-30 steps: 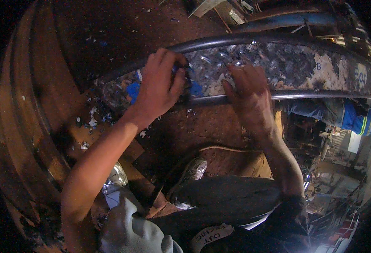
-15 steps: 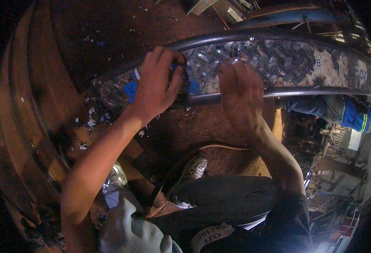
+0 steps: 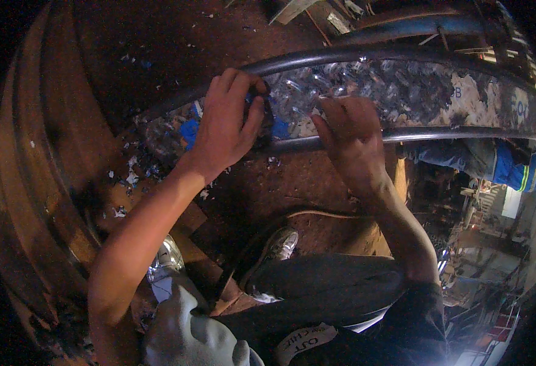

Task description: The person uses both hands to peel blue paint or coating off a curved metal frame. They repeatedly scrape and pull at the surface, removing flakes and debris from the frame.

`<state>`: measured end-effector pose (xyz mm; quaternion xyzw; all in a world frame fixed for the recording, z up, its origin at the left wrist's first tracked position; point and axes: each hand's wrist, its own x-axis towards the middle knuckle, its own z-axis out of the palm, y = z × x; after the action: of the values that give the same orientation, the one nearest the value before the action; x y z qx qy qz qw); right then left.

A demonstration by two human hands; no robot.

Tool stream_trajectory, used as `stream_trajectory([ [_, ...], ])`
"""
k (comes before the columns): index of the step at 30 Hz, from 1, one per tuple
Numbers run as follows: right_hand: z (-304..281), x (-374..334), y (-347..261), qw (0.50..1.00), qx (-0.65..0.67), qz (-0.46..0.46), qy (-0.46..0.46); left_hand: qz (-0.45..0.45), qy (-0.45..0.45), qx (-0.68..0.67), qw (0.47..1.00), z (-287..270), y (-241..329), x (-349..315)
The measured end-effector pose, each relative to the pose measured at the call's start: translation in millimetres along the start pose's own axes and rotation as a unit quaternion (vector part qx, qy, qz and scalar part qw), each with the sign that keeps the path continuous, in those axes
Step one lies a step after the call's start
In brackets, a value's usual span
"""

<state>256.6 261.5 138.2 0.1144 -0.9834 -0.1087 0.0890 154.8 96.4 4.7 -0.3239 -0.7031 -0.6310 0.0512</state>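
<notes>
- Floor: brown, dim, 1; keep footing clear of litter, imo.
- Panel: 1, long, bumpy, patchy dark covering; runs L to R across upper half of view, under both hands. Best worked in small areas, I'd say, w/ the panel kept from rocking; can't tell what bears it.
- Rails: 2 dark tubes, far rail & near rail, along the panel's long edges. Near one prob. a handy wrist guide.
- L hand: 1, curled over panel's L part, moderate gap btwn thumb & fingers; can't tell if it grips anything. Best used as a steady brace, imo.
- R hand: 1, fingers bent onto panel nr its middle, thumb a bit apart; pale bit at fingertips, can't tell if held. Short, low strokes w/ light pressure prob. best; mind ragged edges.
- Shoes: 2, L shoe & R shoe, on near side of panel.
- Blue patches: 2 main ones visible, one L of the L hand, other btwn hands.
- Scraps: many, tiny, white/blue, on floor; too small to count.
</notes>
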Motion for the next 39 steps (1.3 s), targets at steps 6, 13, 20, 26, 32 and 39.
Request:
stream_trajectory([
  [6, 10, 3, -1, 0.998, -0.026, -0.017, 0.052, 0.006, -0.001, 0.014, 1.0, 1, -3, -1],
  [13, 12, 1, -2, 0.999, -0.041, 0.017, 0.005, -0.008, -0.003, 0.012, 1.0, -1, -2, -1],
  [20, 1, 2, 17, 0.999, -0.006, -0.031, -0.022, -0.005, 0.0, 0.011, 1.0, -2, -6, -1],
  [26, -3, 3, 13, 0.996, 0.092, -0.006, -0.011, 0.011, -0.001, 0.036, 0.999, 1, -6, -1],
  [32, 9, 4, 10, 0.996, 0.057, -0.049, 0.051, -0.011, -0.002, 0.002, 1.0, -2, -2, -1],
  [39, 18, -5, 15, 0.994, 0.079, -0.051, 0.047, 0.005, -0.002, 0.009, 1.0, -2, -4, 0],
])
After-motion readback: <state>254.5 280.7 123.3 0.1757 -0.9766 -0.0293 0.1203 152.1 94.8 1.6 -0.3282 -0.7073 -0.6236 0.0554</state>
